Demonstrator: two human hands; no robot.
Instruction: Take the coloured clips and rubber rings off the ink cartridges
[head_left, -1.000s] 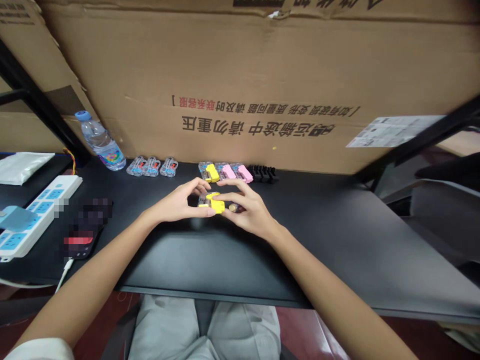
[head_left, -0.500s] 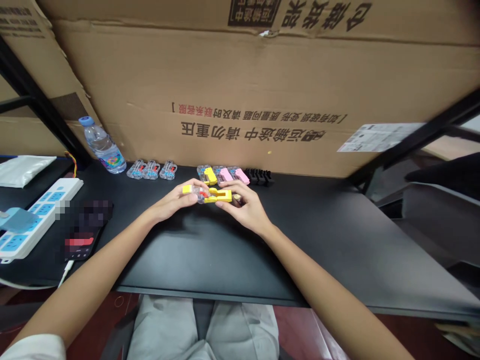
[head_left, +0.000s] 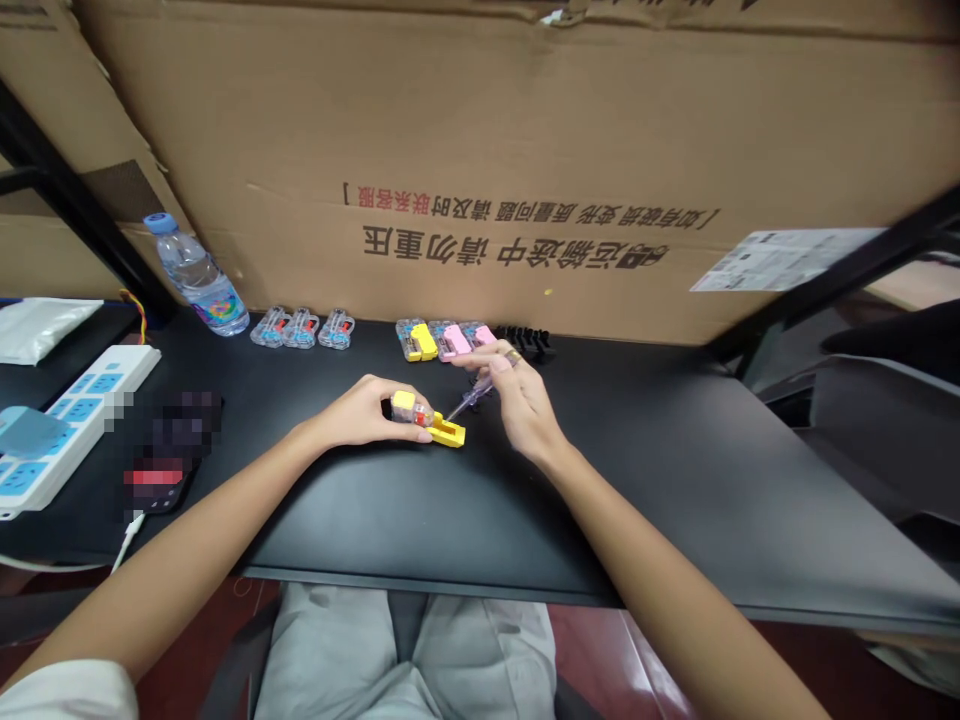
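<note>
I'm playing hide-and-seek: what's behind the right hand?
Pink pieces and black pieces peek out behind the right hand. It covers parts of them, so those can't be seen, nor the bit of table hidden by its palm.

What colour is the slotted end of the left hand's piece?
The slotted end is yellow, best seen in the head view.

A small clear plastic device [head_left: 421,411], yellow at one end and marked with red, sits pinched between the thumb and fingers of the left hand [head_left: 367,412]. From it a yellow slotted part [head_left: 450,439] juts toward the right hand [head_left: 521,405]. There, a slim screwdriver [head_left: 472,396] with a translucent purplish handle slants down, its tip at the yellow part; contact is unclear.
</note>
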